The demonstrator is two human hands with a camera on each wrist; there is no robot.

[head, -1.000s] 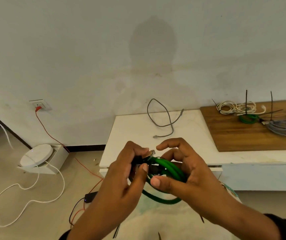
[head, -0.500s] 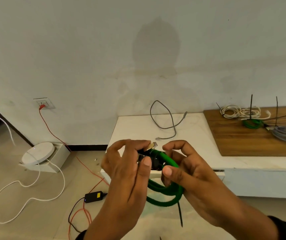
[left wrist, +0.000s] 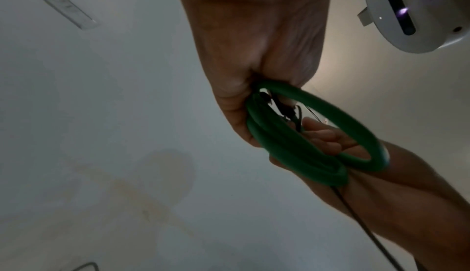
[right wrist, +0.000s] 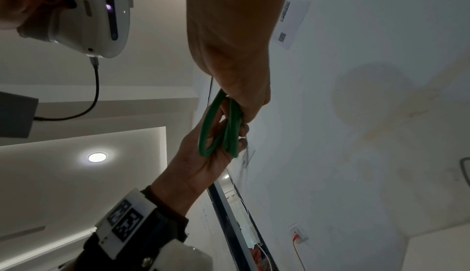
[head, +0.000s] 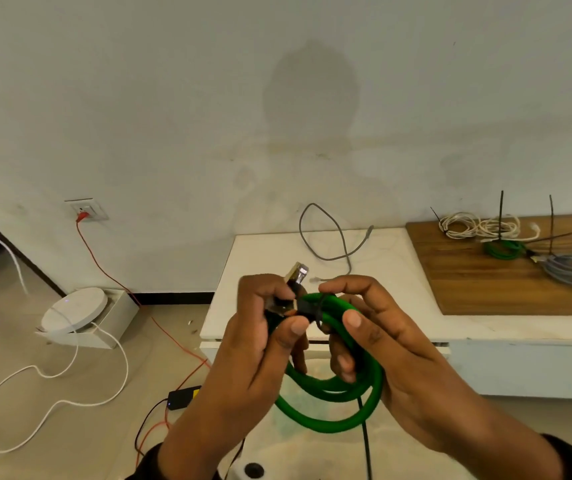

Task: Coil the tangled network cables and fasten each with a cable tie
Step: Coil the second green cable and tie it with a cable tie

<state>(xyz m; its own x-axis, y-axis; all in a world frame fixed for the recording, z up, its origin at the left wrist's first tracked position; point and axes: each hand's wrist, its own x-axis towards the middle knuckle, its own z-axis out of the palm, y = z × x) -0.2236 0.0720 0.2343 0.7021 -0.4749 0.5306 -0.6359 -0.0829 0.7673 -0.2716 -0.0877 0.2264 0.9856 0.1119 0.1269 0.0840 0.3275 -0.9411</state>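
White counter (head: 263,258): long, against the wall, with a loose grey cable (head: 329,237) lying on it in an open loop.
Wooden board (head: 485,282): on the counter's right part. It carries pale coiled cables (head: 478,226), a small green coil (head: 504,249) and a grey coil (head: 571,268), with black tie tails standing up from them.
Floor items, left: round white device (head: 73,308) on a box, a white cord (head: 52,386), a red wire (head: 111,271) running from the wall socket (head: 85,209), a black adapter (head: 182,396).
Left hand (head: 263,344): fingers curled, thumb and forefinger pinching the plug ends (head: 296,273) of the green cable.
Right hand (head: 374,337): fingers curled around the coil's right side, thumb pressed on top.
Green cable (head: 340,396): coiled in several loops, held in the air between both hands in front of the counter edge.
Cable tie (head: 315,311): black, wrapped round the coil's top; its thin tail (head: 364,441) hangs straight down.
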